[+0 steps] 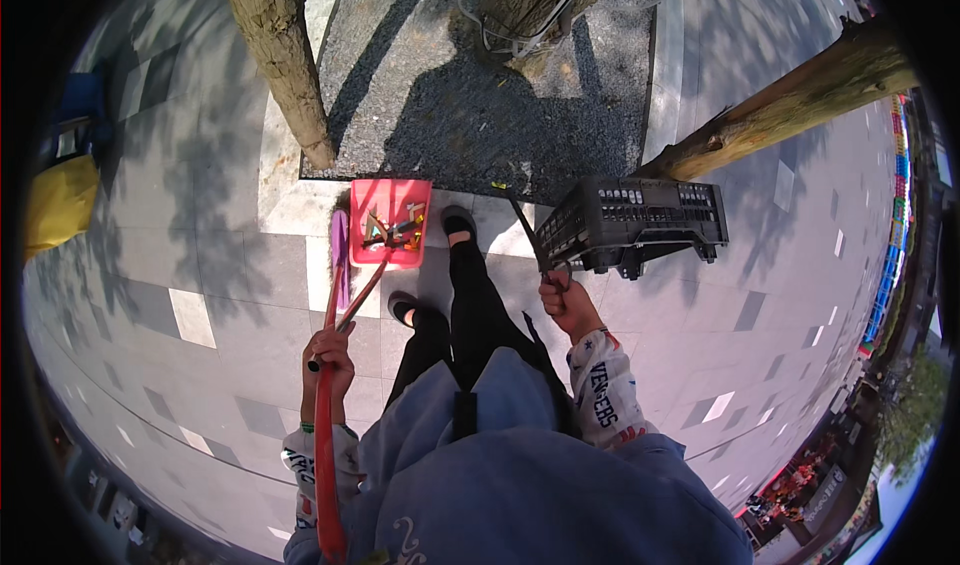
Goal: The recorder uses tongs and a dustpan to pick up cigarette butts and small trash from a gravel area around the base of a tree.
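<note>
My left hand (330, 359) grips two long handles together. The red broom handle (327, 445) runs back past my left arm, and the dustpan handle (366, 295) ends just beyond my fist. On the paving, the purple broom head (340, 250) stands against the left side of the pink plastic dustpan (360, 197). Several bits of litter (394, 231) lie in the dustpan. My right hand (566, 306) is closed around the ring handles of long dark tongs (531, 231). The tongs point away from me, toward the gravel, beside a black crate.
The black plastic crate (637, 220) rests on the paving at right. Wooden poles slant at left (281, 62) and right (780, 100) of a tree trunk (525, 10) in a gravel bed (465, 130). A yellow-green scrap (499, 185) lies at its edge. Yellow material (64, 205) is far left.
</note>
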`<state>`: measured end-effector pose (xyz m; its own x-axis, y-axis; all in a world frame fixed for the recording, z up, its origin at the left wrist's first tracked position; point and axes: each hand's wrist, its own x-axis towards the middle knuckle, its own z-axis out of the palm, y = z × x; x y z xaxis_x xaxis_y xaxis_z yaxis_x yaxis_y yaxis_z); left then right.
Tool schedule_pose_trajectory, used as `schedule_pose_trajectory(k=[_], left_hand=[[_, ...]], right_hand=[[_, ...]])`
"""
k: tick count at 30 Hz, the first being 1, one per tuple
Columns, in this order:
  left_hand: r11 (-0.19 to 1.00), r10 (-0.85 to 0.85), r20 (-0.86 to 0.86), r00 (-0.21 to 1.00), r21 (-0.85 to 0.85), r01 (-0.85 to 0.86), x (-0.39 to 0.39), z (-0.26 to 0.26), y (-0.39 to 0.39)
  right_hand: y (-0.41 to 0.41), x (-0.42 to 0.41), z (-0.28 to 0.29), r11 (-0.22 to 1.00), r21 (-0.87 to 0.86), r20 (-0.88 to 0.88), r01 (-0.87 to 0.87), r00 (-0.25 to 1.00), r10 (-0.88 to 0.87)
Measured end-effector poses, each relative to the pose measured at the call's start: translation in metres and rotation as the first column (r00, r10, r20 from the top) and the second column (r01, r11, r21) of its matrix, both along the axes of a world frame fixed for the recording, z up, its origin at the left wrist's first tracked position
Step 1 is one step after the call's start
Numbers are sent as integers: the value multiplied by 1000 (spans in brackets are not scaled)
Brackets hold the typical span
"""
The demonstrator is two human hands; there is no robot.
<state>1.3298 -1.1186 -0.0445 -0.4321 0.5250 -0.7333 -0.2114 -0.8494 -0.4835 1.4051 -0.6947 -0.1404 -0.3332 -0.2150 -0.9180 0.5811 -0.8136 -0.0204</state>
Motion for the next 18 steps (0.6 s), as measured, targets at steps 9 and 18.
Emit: schedule_pose_trajectory(k=[9,18], left_hand=[[999,-46,12,999,-16,46,3,2,-1],[1000,-13,35,999,-13,14,0,3,5]], right_hand=[[2,-61,-65,617,403,311,-676,735,603],[11,-69,-87,985,12,37,-171,985,170]])
